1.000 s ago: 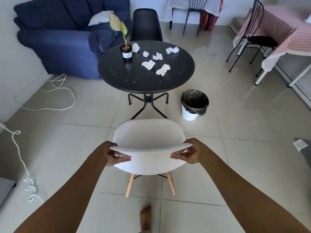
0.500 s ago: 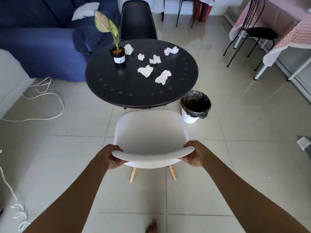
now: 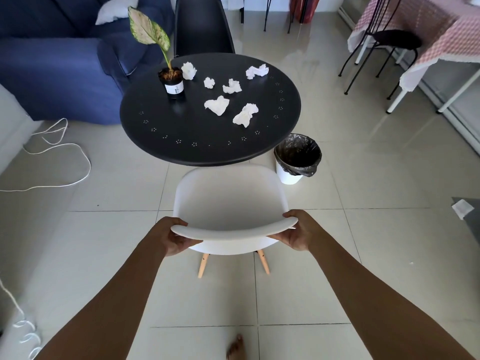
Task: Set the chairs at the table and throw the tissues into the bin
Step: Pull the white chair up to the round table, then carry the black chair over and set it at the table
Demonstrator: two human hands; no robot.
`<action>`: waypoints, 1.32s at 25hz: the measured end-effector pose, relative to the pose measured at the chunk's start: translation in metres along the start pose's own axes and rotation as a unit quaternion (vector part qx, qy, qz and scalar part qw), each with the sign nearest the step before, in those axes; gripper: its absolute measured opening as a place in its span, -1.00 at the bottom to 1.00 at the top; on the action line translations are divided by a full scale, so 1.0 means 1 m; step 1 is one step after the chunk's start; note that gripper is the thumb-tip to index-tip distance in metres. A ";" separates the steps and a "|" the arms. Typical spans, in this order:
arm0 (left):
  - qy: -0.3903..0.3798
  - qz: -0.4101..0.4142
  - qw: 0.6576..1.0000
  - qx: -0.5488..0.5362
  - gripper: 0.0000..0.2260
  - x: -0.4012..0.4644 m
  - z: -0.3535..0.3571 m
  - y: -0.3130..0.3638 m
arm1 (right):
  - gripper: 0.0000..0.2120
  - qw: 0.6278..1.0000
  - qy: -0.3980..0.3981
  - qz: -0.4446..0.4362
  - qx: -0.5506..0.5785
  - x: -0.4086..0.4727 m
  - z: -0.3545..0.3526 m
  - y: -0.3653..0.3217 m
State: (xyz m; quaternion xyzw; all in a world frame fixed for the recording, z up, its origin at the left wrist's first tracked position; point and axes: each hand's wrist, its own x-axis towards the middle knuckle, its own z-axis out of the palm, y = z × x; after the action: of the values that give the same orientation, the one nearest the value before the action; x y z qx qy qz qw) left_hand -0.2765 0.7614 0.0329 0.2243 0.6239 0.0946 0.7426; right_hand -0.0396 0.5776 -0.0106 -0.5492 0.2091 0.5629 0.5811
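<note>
A white shell chair [image 3: 228,201] with wooden legs stands in front of me, its seat front just under the near edge of the round black table [image 3: 187,136]. My left hand [image 3: 172,239] grips the left end of the backrest rim and my right hand [image 3: 298,233] grips the right end. Several crumpled white tissues [image 3: 217,105] lie on the tabletop. A black chair [image 3: 202,27] stands at the table's far side. The white bin [image 3: 297,158] with a black liner sits on the floor at the table's right.
A potted plant [image 3: 171,81] stands on the table's far left. A blue sofa [image 3: 52,74] is at the left, white cable [image 3: 59,149] loops on the floor. A cloth-covered table [image 3: 441,29] and metal chair [image 3: 384,45] stand at the right. My bare foot [image 3: 235,348] is below.
I have walked forward with the white chair in both hands. Its seat has moved from well short of the table to just under the near edge.
</note>
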 end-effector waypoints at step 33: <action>-0.129 0.035 0.793 0.594 -0.61 -0.032 0.400 -0.234 | -0.84 0.927 0.307 -0.087 -0.195 -0.131 -0.410 -0.084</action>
State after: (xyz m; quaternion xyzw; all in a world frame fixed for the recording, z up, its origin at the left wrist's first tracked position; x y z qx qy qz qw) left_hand 0.0716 0.4552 0.0041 0.6535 0.4470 -0.2983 0.5331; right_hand 0.1520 0.1833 0.0092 -0.8137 0.2147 0.3438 0.4166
